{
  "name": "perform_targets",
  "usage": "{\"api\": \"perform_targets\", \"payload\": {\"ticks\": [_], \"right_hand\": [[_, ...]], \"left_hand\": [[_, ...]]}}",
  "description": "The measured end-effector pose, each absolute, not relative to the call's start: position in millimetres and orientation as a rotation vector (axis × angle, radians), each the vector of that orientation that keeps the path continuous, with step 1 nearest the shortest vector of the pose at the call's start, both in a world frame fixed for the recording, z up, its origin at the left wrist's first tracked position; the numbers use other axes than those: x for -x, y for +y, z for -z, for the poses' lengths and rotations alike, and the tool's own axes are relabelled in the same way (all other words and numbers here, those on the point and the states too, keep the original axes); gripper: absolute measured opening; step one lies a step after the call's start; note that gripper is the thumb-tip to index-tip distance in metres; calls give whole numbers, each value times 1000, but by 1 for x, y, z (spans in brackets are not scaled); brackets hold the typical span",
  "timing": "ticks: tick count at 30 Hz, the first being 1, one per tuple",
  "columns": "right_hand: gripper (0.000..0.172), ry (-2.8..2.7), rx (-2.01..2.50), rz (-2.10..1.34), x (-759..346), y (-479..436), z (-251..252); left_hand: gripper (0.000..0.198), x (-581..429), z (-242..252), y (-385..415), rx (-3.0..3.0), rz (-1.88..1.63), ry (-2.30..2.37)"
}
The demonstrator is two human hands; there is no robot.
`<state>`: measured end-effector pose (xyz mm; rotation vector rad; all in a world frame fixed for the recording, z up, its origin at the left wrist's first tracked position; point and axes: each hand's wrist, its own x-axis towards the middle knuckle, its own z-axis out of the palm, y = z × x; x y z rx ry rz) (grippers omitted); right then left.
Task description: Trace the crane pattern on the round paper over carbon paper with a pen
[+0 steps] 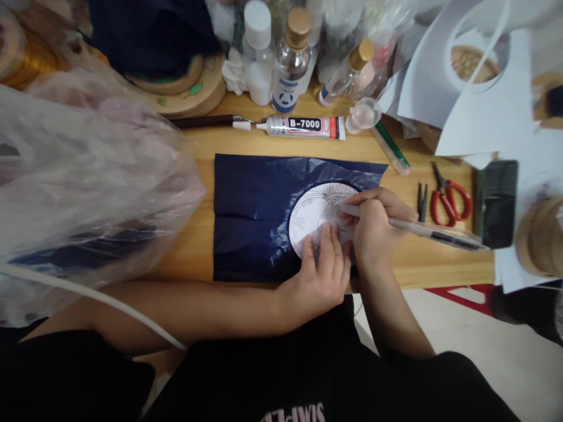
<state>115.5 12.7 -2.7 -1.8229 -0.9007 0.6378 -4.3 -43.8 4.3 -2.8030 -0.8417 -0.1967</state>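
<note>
A round white paper [310,212] printed with a fine line drawing, partly a feather-like pattern, lies on a dark blue sheet [250,217]. The sheet looks shiny and creased around the paper. My left hand [324,266] rests on the paper's lower part with its fingers stretched out and apart. In my right hand [378,225] is a clear-barrelled pen [435,233], gripped near its front end. The pen's front points left over the drawing, but fingers hide whether the tip touches the paper. Both hands cover the paper's lower right part.
Behind the sheet lie a B-7000 glue tube [305,126] and a green-and-clear stick [390,146]. Several bottles [290,64] stand at the back. Red-handled pliers [449,199] and a dark phone-like slab [499,202] are to the right. A plastic bag [97,176] fills the left.
</note>
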Motion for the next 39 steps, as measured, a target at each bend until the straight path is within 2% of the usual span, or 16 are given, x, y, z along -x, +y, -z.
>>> {"api": "perform_targets", "payload": {"ticks": [39], "right_hand": [[21,-874,1846,-634,-114,14,2]], "left_hand": [[68,5,-3,-44,2804,207,-843]]}}
